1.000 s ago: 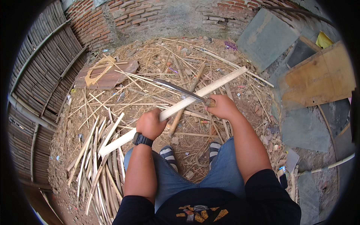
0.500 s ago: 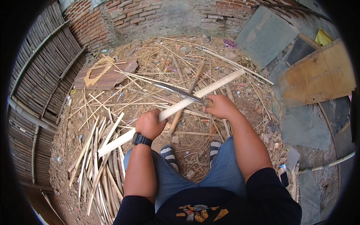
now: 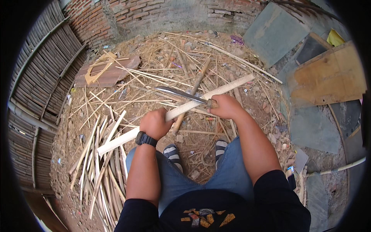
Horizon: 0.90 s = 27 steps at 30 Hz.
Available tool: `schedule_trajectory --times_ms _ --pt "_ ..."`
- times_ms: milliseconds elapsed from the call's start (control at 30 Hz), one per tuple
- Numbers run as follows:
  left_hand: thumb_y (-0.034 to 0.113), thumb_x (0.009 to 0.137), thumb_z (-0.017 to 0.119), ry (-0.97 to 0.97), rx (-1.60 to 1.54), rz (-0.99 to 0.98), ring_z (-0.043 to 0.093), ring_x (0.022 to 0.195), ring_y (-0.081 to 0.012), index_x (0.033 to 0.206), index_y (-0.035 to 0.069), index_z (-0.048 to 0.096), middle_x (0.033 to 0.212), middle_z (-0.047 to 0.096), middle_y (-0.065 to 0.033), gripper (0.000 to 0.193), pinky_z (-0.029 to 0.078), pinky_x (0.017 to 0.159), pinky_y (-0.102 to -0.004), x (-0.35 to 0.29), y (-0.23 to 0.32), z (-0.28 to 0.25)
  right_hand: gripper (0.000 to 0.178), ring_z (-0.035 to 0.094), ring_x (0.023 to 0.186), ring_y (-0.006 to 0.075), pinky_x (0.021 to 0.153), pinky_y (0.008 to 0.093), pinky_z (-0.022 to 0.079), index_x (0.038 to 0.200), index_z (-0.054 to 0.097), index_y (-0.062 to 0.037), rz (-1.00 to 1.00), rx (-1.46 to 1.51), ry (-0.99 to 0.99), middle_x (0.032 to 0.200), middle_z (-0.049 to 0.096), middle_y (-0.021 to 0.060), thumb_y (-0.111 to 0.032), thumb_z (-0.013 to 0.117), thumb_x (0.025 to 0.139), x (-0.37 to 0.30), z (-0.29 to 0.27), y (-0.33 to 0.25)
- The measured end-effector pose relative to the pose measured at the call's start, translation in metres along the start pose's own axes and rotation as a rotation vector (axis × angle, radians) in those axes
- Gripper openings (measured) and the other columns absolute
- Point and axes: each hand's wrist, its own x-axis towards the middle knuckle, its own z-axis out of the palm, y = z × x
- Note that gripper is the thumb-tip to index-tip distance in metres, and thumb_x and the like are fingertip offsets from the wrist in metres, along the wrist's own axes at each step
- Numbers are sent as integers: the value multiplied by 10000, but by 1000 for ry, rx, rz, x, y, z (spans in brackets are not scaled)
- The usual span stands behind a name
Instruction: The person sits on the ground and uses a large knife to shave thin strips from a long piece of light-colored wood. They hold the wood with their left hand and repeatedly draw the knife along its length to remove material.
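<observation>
A long pale strip of split bamboo or wood (image 3: 226, 86) slants across in front of me, from lower left to upper right. My left hand (image 3: 156, 123), with a black watch at the wrist, is closed around its lower half. In my right hand (image 3: 225, 106) is the wooden handle of a machete (image 3: 181, 93), fingers wrapped round it. The dark blade points to the left and lies across the strip close to the handle; whether its edge bites in cannot be seen. Under the strip, a brown stick (image 3: 201, 77) rests on the littered ground.
A heap of split strips (image 3: 103, 170) lies left of my legs. Beyond it stands a bamboo-slat wall (image 3: 33, 83). A reddish-brown board (image 3: 129, 69) lies at the far left, before a brick wall (image 3: 143, 13). Grey sheets (image 3: 275, 33) and a tan panel (image 3: 328, 77) lean at the right.
The machete's tip has dipped slightly nearer to me, and more of its handle shows by my right hand. The strip has shifted a little toward the lower left. Both hands keep their holds.
</observation>
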Motion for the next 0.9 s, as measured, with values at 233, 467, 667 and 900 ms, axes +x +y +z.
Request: schedule_trajectory --times_ms 233,467,667,900 --pt "485 840 827 -50 20 -19 729 824 -400 873 66 704 851 739 -187 438 584 735 -507 0 3 -1 485 718 1091 355 936 474 562 1208 724 -62 -2 -105 -35 1143 753 177 -379 802 849 0 2 -9" --pt "495 842 823 -42 22 -5 729 827 -400 875 67 707 848 738 -186 444 582 748 -507 1 3 -1 526 712 1114 365 952 472 557 1249 720 -67 -6 -79 -24 1167 748 189 -394 809 847 1 4 -6" --pt "496 838 825 -48 18 -19 730 828 -395 877 68 713 850 740 -181 444 581 750 -503 0 4 -2 525 714 1106 368 949 471 559 1245 720 -66 -4 -84 -36 1161 749 193 -396 808 847 1 2 -7" --pt "498 836 827 -47 15 -9 731 827 -390 878 67 718 853 741 -183 447 582 749 -501 0 3 -2 512 716 1099 368 940 473 560 1223 721 -60 -3 -92 -47 1152 749 197 -396 806 847 1 2 -8"
